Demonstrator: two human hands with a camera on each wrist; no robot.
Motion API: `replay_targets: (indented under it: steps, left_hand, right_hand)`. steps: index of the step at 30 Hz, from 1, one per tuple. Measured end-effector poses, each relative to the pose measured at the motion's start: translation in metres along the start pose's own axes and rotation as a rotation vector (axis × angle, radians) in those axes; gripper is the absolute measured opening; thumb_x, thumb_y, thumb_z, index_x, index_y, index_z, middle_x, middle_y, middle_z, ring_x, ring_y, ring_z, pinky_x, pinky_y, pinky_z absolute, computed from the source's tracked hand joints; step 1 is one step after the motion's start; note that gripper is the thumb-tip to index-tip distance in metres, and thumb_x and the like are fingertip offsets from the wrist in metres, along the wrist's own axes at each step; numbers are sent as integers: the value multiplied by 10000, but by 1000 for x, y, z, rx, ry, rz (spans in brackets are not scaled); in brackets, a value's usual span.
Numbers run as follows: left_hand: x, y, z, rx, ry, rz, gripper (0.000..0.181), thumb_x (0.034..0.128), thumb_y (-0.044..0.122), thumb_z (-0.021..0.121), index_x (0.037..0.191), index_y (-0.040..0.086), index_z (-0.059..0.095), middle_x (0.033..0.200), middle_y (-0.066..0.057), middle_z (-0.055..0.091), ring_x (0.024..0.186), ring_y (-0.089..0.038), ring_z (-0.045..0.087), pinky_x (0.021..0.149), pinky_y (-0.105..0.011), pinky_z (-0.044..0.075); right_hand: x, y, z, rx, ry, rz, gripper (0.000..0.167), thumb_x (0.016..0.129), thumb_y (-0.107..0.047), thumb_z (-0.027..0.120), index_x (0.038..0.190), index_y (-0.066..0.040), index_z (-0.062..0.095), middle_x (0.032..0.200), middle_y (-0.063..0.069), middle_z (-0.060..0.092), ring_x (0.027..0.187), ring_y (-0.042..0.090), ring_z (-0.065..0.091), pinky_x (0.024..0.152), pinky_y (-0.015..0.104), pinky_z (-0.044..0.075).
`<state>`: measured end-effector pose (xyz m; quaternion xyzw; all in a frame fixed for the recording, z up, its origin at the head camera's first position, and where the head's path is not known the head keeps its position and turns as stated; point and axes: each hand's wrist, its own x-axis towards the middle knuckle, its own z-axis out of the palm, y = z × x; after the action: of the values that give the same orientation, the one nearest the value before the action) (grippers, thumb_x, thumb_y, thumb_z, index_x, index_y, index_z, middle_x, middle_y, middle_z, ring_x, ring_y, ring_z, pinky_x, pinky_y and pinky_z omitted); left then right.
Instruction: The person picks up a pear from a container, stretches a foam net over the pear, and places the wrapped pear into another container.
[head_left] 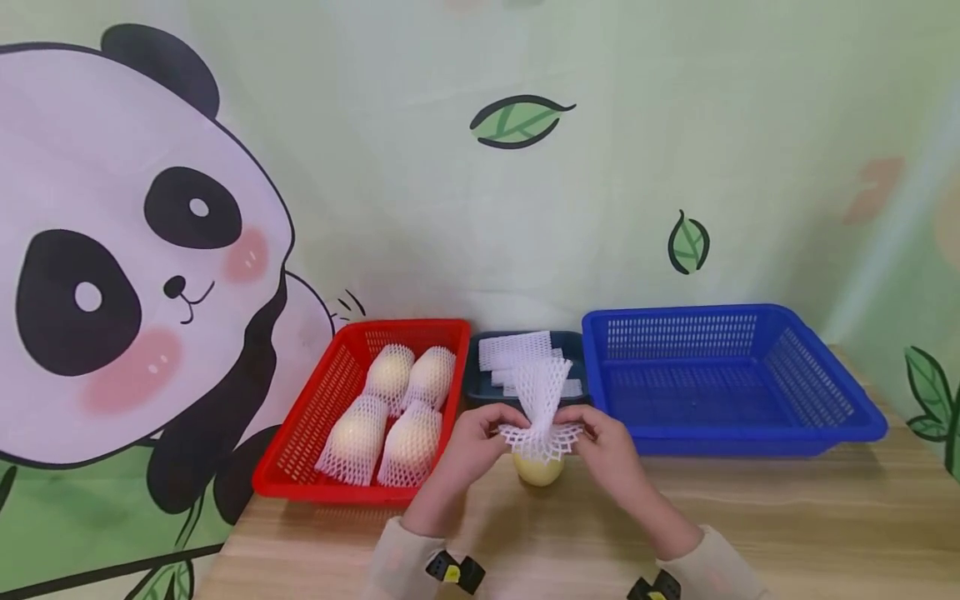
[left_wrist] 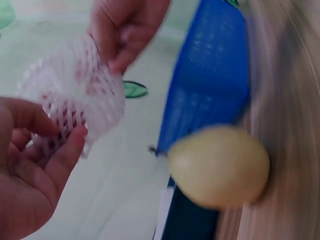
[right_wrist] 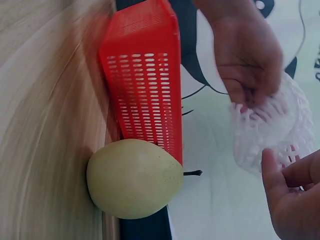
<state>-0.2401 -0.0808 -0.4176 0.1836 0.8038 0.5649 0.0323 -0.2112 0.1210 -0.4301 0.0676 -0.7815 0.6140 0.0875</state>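
Note:
A white foam fruit net (head_left: pixel 542 400) is stretched between both hands, its lower edge spread into a flared ring. My left hand (head_left: pixel 480 437) pinches one side of that rim between thumb and fingers, and my right hand (head_left: pixel 602 446) pinches the opposite side. Beneath the net a pale yellow pear (head_left: pixel 538 471) stands on the table, partly covered by the net in the head view. Both wrist views show the pear (right_wrist: pixel 134 179) upright with its dark stem, apart from the net (left_wrist: pixel 75 95) and untouched by the fingers.
At the left a red basket (head_left: pixel 300 450) holds several pears in foam nets. Behind the hands, a dark teal tray (head_left: pixel 476 379) contains flat foam nets (head_left: pixel 517 350). A blue basket (head_left: pixel 697 437) stands at the right, on the wooden table (head_left: pixel 757 500). A panda-printed cloth hangs behind.

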Motion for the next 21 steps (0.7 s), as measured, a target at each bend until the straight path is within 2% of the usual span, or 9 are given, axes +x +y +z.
replay_targets:
  steps: [3,5,8,10,13,15,16,18,21]
  left_hand:
    - [-3,-6,-10,117,-42,39,171,889,-9,631,1010,36,743,1026,-164,731,853,-144,566,736,-163,520]
    - [-6,-9,-18,199,-69,99,148,876,7,640,965,57,749,952,-134,727,815,-149,565,723,-164,512]
    - [-11,-11,-27,407,-124,260,116,855,20,658,916,62,748,894,-102,713,802,-159,572,724,-196,525]
    - [-15,-12,-28,612,-142,388,83,843,44,683,888,81,742,884,-68,699,811,-153,577,722,-206,534]
    - [-21,-12,-23,911,-121,552,56,822,80,720,859,122,724,943,-21,682,875,-150,596,730,-213,555]
    - [-24,-13,-17,1028,-85,588,59,819,112,750,830,140,699,1018,-25,687,956,-168,634,760,-226,583]
    - [-24,-14,-13,1058,-70,585,78,817,123,764,825,143,689,1075,-36,695,1019,-183,651,806,-245,600]
    - [-24,-16,-7,1078,-54,544,105,820,152,787,840,140,685,1220,-78,696,1169,-231,657,935,-303,604]
    - [-18,-20,1,1042,-56,437,123,828,183,800,906,127,725,1410,-149,629,1346,-319,592,1088,-418,534]
  right_hand:
    - [2,2,-7,116,-40,103,241,931,153,488,1096,151,665,1190,266,683,837,-31,623,743,161,584]
    - [3,4,-14,187,-79,158,230,956,127,486,1127,183,629,1142,211,692,853,-4,661,773,173,603]
    - [2,10,-25,180,-159,103,197,958,111,509,1102,204,606,1042,123,704,846,-10,666,780,187,610]
    - [-2,17,-30,61,-214,-86,144,917,138,535,1009,156,644,947,116,712,835,-36,636,734,182,597]
    - [-7,27,-31,-269,-239,-512,207,812,190,593,847,4,679,865,73,702,797,-20,601,683,183,550]
    - [-7,33,-28,-490,-188,-755,288,734,188,649,781,-96,655,842,39,675,786,57,595,668,220,524]
    - [-6,34,-26,-577,-173,-831,297,720,171,675,772,-120,641,855,19,667,808,102,611,697,238,535]
    - [-4,35,-22,-706,-169,-890,272,728,123,716,768,-127,616,901,20,653,836,173,618,732,282,550]
    - [-1,34,-16,-825,-177,-812,198,796,45,736,783,-107,610,999,57,664,926,214,641,814,335,580]
